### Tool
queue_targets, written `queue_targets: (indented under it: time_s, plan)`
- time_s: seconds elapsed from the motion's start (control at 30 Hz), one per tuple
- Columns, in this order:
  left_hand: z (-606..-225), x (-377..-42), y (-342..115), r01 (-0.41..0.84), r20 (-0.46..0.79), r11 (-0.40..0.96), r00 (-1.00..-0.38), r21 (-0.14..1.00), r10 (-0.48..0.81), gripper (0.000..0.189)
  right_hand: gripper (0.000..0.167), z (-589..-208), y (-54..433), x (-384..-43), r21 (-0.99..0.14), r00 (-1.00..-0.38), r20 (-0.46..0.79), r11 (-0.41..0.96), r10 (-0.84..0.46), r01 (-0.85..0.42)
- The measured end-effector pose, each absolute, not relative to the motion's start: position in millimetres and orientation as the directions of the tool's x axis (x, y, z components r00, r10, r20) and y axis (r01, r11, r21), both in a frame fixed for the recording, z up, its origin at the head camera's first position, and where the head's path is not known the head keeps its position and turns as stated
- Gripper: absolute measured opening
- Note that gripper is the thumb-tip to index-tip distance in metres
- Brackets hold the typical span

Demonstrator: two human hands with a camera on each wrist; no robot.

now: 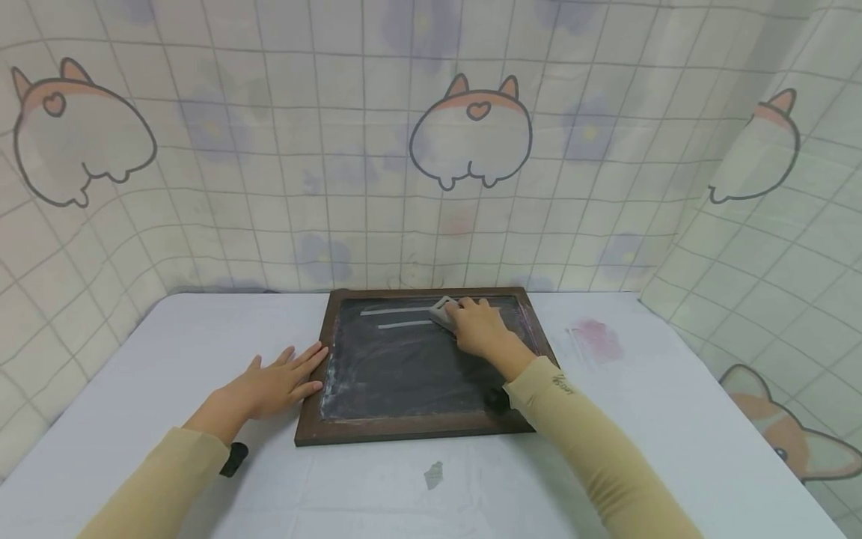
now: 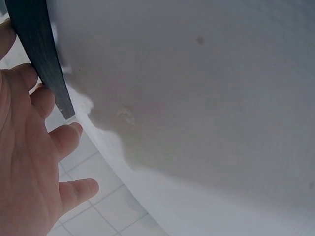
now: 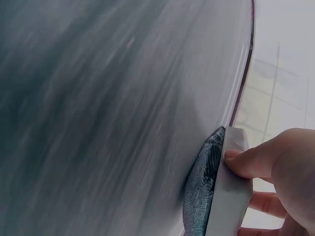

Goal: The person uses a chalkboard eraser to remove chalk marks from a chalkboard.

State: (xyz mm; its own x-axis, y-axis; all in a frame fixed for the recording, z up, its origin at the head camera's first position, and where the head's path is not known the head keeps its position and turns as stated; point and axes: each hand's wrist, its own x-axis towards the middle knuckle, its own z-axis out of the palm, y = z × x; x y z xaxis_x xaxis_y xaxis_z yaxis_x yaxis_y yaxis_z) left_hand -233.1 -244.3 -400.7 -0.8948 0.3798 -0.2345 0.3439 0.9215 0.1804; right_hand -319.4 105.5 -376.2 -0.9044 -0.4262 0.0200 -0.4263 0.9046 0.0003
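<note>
A chalkboard (image 1: pixel 397 374) in a dark wooden frame lies on the white table, smudged with chalk. Two white chalk lines (image 1: pixel 397 311) run across its upper part and end at a grey chalkboard eraser (image 1: pixel 441 311). My right hand (image 1: pixel 480 329) grips this eraser by its back, thumb on one side and fingers on the other. In the right wrist view the eraser's dark felt (image 3: pixel 201 191) faces the board. My left hand (image 1: pixel 272 385) has its fingers spread, the fingertips resting on the board's left frame (image 2: pixel 42 54).
The white table (image 1: pixel 377 494) extends around the board, with a pink smudge (image 1: pixel 595 340) to the right and a grey patch (image 1: pixel 434 474) in front. A checked curtain (image 1: pixel 364 187) with cartoon animals hangs behind and at both sides.
</note>
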Motion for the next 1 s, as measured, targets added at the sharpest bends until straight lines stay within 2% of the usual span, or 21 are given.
queue_targets:
  time_s: [0.73, 1.0]
  plan:
    - [-400, -237, -243, 0.350, -0.232, 0.923, -0.896, 0.162, 0.380, 0.074, 0.053, -376, 64, -321, 0.019, -0.896, 0.008, 0.896, -0.444, -0.443]
    - [-399, -235, -244, 0.343, -0.235, 0.922, -0.895, 0.183, 0.379, 0.073, 0.050, -379, 37, -318, 0.086, -0.881, 0.001, 0.878, -0.473, -0.471]
